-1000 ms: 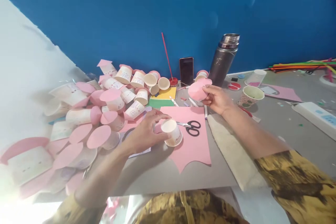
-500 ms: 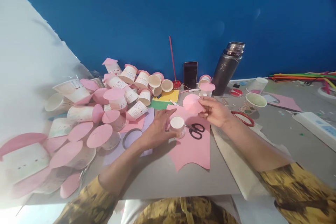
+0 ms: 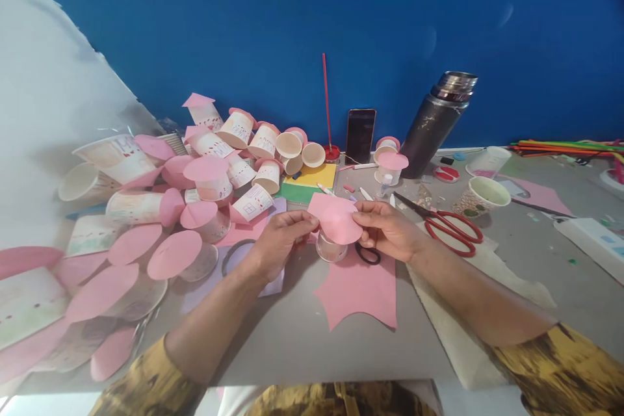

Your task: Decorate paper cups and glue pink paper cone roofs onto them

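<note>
A pink paper cone (image 3: 340, 220), shallow and round, sits over an upturned paper cup (image 3: 331, 249) that stands on a pink sheet (image 3: 363, 296). My left hand (image 3: 283, 240) pinches the cone's left edge. At its right edge, the thumb and fingers of my right hand (image 3: 387, 227) grip the paper. Most of the cup's top is hidden under the cone. Black-handled scissors (image 3: 368, 255) lie on the sheet, partly covered by the cone and my right hand.
Many paper cups with pink paper tops (image 3: 209, 175) crowd the left side. Behind stand a phone (image 3: 361, 133) and a dark flask (image 3: 439, 123). Red-handled scissors (image 3: 455, 234), a patterned cup (image 3: 482, 196) and a white power strip (image 3: 592, 244) lie to the right.
My right hand has brought the pink cone down and left onto the cup. My left hand has let go of the cup and moved up to the cone's edge.
</note>
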### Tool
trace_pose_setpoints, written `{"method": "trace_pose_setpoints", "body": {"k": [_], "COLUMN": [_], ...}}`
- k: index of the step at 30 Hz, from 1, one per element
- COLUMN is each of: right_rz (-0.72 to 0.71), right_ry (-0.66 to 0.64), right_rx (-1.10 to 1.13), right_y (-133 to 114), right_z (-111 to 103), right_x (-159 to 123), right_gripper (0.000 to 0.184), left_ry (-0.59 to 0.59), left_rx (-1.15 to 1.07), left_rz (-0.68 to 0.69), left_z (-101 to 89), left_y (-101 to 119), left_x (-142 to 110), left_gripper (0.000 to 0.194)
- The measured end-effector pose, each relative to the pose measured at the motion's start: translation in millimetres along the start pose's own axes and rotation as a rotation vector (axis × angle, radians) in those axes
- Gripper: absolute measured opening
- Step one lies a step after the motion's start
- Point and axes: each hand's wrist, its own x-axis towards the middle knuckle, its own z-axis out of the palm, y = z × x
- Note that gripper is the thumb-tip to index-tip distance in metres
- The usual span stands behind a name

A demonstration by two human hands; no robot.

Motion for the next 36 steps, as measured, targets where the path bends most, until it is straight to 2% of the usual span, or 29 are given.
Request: {"method": "trace_pose_setpoints", "body": {"k": [4,9,13,21,28,36], "right_rz": [0.014,-0.006,-0.026,0.007,-0.008,-0.024], "right_ry": [0.001,0.048,0.103,0.096,0.093,0.063], "right_rx": [-0.007,-0.114,-0.234,-0.333,-0.409,-0.433], "right_y": [0.2,1.7,4.1,3.6,4.8,6.5], "right_z": [2.2,2.9,1.4,-0.7,-1.3,-5.6], "right_x": [0.4,0.2,1.0,1.3,0.1,0.2], "right_gripper": [0.037,0.042,0.051,0.056,0.055,0.051], "left_ry": [-0.032,-0.016,0.013,0.033,-0.032,-0.048], "left_rx": [-0.063,-0.076,-0.023,0.011,-0.083,-0.106], "left_rz": [-0.049,-0.086,-0.126,-0.165,-0.175,-0.125], "left_z": [1.8,1.1,0.2,0.7,0.7,3.2], "left_y": [1.7,2.6,0.3,-6.4,-6.9,-6.3], "left_x": [-2.5,-3.2,-1.2,3.4,1.8,-1.0], "left_gripper": [0.033,0.031,0.027,0.023,0.024,0.031]}}
